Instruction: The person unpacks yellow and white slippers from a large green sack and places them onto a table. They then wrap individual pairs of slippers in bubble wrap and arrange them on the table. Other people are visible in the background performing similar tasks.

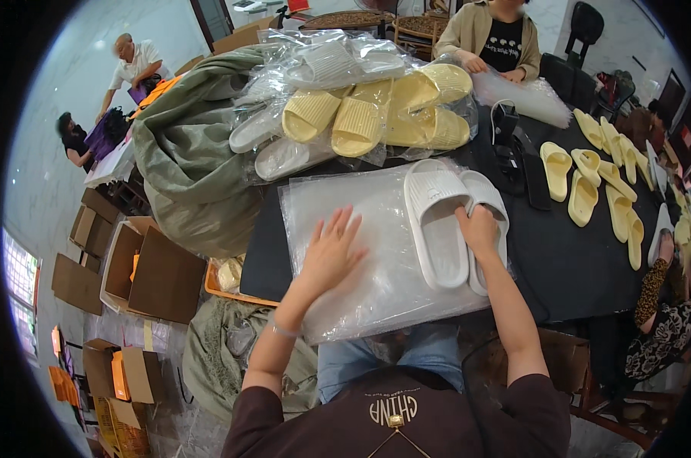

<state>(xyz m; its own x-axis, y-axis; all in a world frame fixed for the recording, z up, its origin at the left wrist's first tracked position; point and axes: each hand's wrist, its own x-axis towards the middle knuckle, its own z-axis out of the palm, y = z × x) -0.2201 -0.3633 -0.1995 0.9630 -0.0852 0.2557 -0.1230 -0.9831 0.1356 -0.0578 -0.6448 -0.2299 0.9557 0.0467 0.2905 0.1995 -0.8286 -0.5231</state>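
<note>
Pale walls (pixel 78 61) stand around a busy room, and a black table (pixel 566 267) sits in front of the person. Seen from the head camera, a flat bag stack (pixel 383 305), all clear plastic, lies on the near side of the table. Two white slippers (pixel 444 248) lie side by side on the right part of the bag stack. The right hand (pixel 479 229) is clamped on them, with its fingers bent at their foot openings. The left hand (pixel 334 250) is over the left part of the bag stack, palm down, with its fingers spread apart and holding nothing. I cannot tell if it presses on the plastic.

Behind the bag stack is a shiny heap of bagged slippers (pixel 360 122), some yellow and some whitish. Big green cloth (pixel 200 153) bunches up to the left of the bag stack, and an open brown box (pixel 166 278) sits farther left and lower. To the right of the bag stack are loose yellow slippers (pixel 582 200). Far behind the bag stack, across the table, a co-worker (pixel 502 42) has both hands at more clear plastic (pixel 521 98).
</note>
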